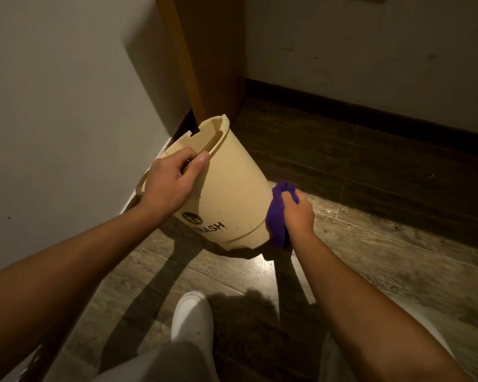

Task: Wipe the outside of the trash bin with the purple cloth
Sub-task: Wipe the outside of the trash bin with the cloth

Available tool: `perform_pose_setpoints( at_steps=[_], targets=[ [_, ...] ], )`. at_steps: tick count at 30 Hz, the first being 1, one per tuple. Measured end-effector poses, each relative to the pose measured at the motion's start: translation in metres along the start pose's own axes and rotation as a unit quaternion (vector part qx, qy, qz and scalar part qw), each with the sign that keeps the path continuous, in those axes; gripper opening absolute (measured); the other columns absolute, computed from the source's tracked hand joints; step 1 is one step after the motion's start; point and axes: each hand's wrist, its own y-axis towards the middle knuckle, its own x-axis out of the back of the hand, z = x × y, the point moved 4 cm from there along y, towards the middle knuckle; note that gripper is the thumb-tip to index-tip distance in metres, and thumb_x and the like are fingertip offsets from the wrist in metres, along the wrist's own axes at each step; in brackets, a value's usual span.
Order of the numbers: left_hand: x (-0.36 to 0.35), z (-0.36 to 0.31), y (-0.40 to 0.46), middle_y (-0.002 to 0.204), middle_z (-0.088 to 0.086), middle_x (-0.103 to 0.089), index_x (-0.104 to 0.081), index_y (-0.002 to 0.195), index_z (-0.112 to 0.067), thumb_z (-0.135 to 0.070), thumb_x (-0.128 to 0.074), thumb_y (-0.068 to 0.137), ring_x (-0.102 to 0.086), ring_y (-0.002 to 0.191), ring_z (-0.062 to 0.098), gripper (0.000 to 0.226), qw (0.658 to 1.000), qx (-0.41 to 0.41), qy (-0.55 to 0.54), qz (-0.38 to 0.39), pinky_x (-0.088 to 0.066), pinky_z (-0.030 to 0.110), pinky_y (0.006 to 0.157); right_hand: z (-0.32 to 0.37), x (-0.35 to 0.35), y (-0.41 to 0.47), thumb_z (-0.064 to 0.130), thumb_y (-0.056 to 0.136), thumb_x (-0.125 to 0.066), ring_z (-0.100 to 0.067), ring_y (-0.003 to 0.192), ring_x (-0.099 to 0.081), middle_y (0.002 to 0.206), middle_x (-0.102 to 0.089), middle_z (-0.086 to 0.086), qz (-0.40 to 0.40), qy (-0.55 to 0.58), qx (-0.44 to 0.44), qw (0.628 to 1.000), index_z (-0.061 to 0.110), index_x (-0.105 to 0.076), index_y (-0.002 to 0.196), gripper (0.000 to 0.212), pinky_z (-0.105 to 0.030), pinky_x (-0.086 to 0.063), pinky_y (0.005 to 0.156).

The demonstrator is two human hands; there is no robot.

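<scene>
A cream plastic trash bin [232,188] with black "TRASH" lettering is tilted away from me, its open rim toward the left wall and its base near the floor. My left hand [169,183] grips the bin's rim, thumb over the edge. My right hand [298,210] holds a bunched purple cloth [278,216] pressed against the bin's lower right side, close to the base.
A white wall [66,106] stands at the left and a wooden door frame [204,51] behind the bin. A dark baseboard [370,111] runs along the far wall. Wooden floor [370,244] spreads to the right. My white shoe [192,315] is below the bin.
</scene>
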Motion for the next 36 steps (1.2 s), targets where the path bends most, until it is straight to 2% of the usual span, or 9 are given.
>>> perform_pose_setpoints(
  at_steps=[3, 5, 10, 15, 20, 23, 28, 31, 36],
  targets=[
    [-0.001, 0.000, -0.001, 0.082, -0.013, -0.063, -0.068, 0.096, -0.024, -0.053, -0.047, 0.101, -0.057, 0.076, 0.001, 0.036, 0.999, -0.023, 0.024, 0.006, -0.046, 0.027, 0.063, -0.011, 0.003, 0.003, 0.034, 0.101, -0.056, -0.030, 0.131, -0.053, 0.148, -0.056, -0.006, 0.010, -0.014, -0.042, 0.999, 0.022, -0.053, 0.149, 0.050, -0.041, -0.043, 0.106],
    [-0.001, -0.002, -0.001, 0.082, -0.010, -0.064, -0.068, 0.096, -0.023, -0.051, -0.047, 0.102, -0.057, 0.077, 0.001, 0.035, 0.999, -0.031, 0.038, 0.009, -0.045, 0.027, 0.063, -0.009, 0.007, 0.004, 0.035, 0.099, -0.060, -0.032, 0.132, -0.054, 0.146, -0.058, -0.006, -0.008, -0.051, -0.042, 0.998, 0.022, -0.055, 0.147, 0.050, -0.041, -0.042, 0.108],
    [-0.003, -0.013, 0.010, 0.085, -0.004, -0.066, -0.066, 0.095, -0.022, -0.049, -0.046, 0.103, -0.061, 0.078, 0.008, 0.034, 0.997, -0.030, 0.055, 0.043, -0.051, 0.031, 0.066, 0.047, 0.019, -0.011, 0.028, 0.097, -0.060, -0.023, 0.099, -0.065, 0.095, -0.065, 0.006, -0.088, -0.070, 0.104, 0.988, 0.027, -0.066, 0.102, 0.008, -0.037, -0.052, 0.085],
    [-0.010, -0.022, 0.044, 0.106, -0.011, -0.069, -0.071, 0.117, -0.028, -0.056, -0.048, 0.099, -0.063, 0.098, 0.008, 0.041, 0.990, 0.019, 0.005, 0.136, -0.051, 0.032, 0.082, 0.120, 0.004, -0.048, 0.023, 0.097, -0.057, -0.001, 0.083, -0.063, 0.096, -0.066, 0.009, -0.024, 0.024, 0.245, 0.969, 0.032, -0.062, 0.100, 0.012, -0.020, -0.045, 0.070],
    [-0.011, 0.002, 0.018, 0.099, -0.013, -0.066, -0.066, 0.119, -0.026, -0.043, -0.044, 0.105, -0.059, 0.092, -0.004, 0.030, 0.993, -0.014, 0.027, 0.113, -0.046, 0.020, 0.073, 0.139, -0.024, -0.063, 0.021, 0.103, -0.051, -0.001, 0.100, -0.061, 0.114, -0.065, 0.009, 0.034, 0.059, 0.252, 0.965, 0.027, -0.062, 0.124, 0.025, -0.022, -0.048, 0.078],
    [-0.018, 0.006, 0.009, 0.094, -0.012, -0.067, -0.065, 0.118, -0.025, -0.041, -0.044, 0.106, -0.059, 0.088, -0.007, 0.030, 0.998, -0.020, 0.009, 0.063, -0.043, 0.008, 0.066, 0.136, -0.046, -0.069, 0.025, 0.104, -0.050, -0.015, 0.125, -0.057, 0.142, -0.058, -0.001, 0.028, 0.010, 0.304, 0.952, 0.020, -0.056, 0.142, 0.038, -0.037, -0.050, 0.101],
    [-0.024, -0.006, 0.010, 0.104, -0.002, -0.071, -0.064, 0.124, -0.016, -0.037, -0.043, 0.107, -0.065, 0.095, 0.006, 0.034, 0.998, -0.022, -0.025, 0.047, -0.057, 0.034, 0.081, 0.110, -0.075, -0.070, 0.050, 0.101, -0.042, -0.031, 0.151, -0.030, 0.167, -0.029, -0.008, -0.018, -0.123, 0.359, 0.925, 0.025, -0.040, 0.155, 0.059, -0.052, -0.038, 0.115],
    [-0.027, -0.006, 0.006, 0.101, -0.001, -0.071, -0.065, 0.120, -0.014, -0.038, -0.043, 0.106, -0.067, 0.094, 0.013, 0.036, 0.999, -0.012, -0.034, 0.020, -0.057, 0.045, 0.081, 0.096, -0.079, -0.058, 0.055, 0.098, -0.043, -0.033, 0.150, -0.030, 0.167, -0.028, -0.009, -0.030, -0.148, 0.363, 0.920, 0.032, -0.037, 0.155, 0.062, -0.055, -0.040, 0.113],
    [-0.028, -0.003, 0.012, 0.094, -0.004, -0.067, -0.064, 0.113, -0.018, -0.046, -0.042, 0.105, -0.061, 0.086, 0.006, 0.036, 1.000, 0.018, 0.017, -0.008, -0.057, 0.045, 0.076, 0.078, -0.067, -0.028, 0.056, 0.094, -0.040, -0.029, 0.137, -0.046, 0.158, -0.040, -0.005, -0.033, -0.131, 0.314, 0.940, 0.028, -0.050, 0.142, 0.057, -0.052, -0.046, 0.107]
  ],
)
